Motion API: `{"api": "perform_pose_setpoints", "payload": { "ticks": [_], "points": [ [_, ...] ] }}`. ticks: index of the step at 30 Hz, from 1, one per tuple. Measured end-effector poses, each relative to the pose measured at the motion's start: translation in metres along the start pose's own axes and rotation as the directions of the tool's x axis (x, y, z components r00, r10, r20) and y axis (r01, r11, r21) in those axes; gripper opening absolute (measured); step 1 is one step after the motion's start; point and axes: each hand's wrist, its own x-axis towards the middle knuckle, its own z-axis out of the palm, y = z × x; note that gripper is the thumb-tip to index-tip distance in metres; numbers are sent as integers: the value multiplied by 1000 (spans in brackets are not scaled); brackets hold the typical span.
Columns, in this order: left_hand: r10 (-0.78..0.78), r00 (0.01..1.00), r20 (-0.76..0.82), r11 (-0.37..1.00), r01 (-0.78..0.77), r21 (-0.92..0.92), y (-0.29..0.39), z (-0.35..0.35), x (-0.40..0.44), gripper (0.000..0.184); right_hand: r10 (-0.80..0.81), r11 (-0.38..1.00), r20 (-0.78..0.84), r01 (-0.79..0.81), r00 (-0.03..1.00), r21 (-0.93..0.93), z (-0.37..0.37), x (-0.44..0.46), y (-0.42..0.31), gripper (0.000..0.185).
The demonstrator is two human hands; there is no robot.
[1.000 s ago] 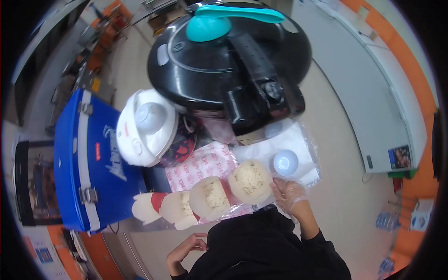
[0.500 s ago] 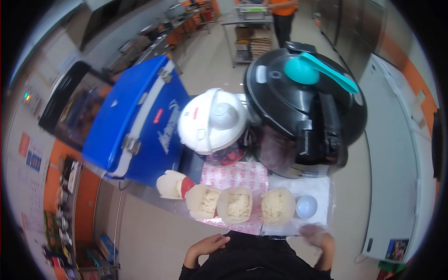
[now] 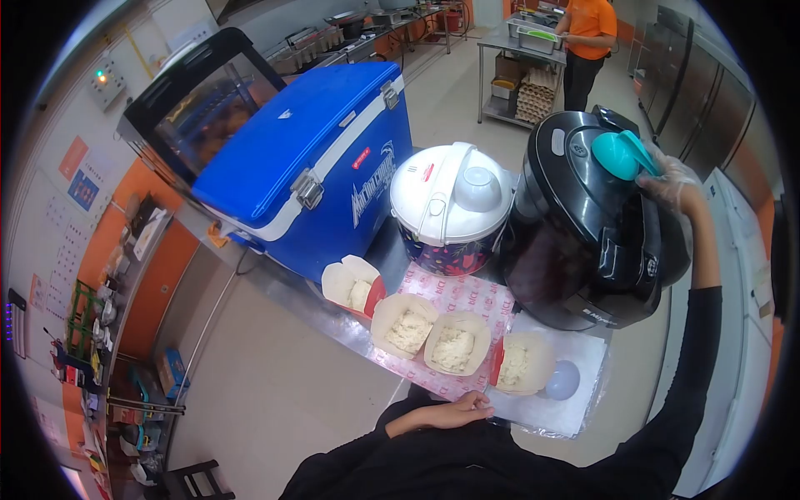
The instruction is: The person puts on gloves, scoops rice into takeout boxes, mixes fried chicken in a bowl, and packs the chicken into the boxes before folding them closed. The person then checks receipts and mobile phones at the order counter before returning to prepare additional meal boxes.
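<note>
My right hand (image 3: pixel 671 185), in a clear plastic glove, grips the handle of a teal scoop (image 3: pixel 615 157). The scoop's bowl rests on the lid of a large black rice cooker (image 3: pixel 554 250). My left hand (image 3: pixel 457 412) is held loosely at the table's front edge, fingers slightly bent, with nothing visible in it. Just beyond it stand open paper boxes of rice: one box (image 3: pixel 457 342) nearest, one box (image 3: pixel 403 325) to its left, one box (image 3: pixel 525 362) to its right. Another red-and-cream box (image 3: pixel 353 285) is farther left. A small pale-blue bowl (image 3: pixel 563 380) sits at the right end.
A white-lidded container (image 3: pixel 450 208) with a cup on top stands between the cooker and a blue cooler box (image 3: pixel 308 158). Printed paper (image 3: pixel 429 287) lines the metal table. A co-worker in an orange shirt (image 3: pixel 590 29) stands at a far steel table (image 3: pixel 492 52).
My right hand has gone from the table's front right up to the scoop on the cooker and grips it. My left hand has shifted right, closer to the boxes. The view has turned.
</note>
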Motion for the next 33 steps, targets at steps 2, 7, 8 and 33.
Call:
{"api": "perform_pose_setpoints", "payload": {
  "ticks": [2,7,8,33],
  "points": [
    [13,996,-88,1000,-15,-26,-4,9,7,75,57,997,-12,-58,998,-51,2,3,-4,60],
    [-66,997,44,979,73,-189,6,11,14,70,-91,981,-595,-32,798,-192,-19,-56,9,49],
    [-63,997,40,990,67,-123,7,11,14,69,-161,976,-633,29,757,-214,-37,-86,0,48],
    [62,953,-297,941,44,337,19,4,37,44,177,973,830,34,529,-229,214,-220,-141,47]
  ]
}}
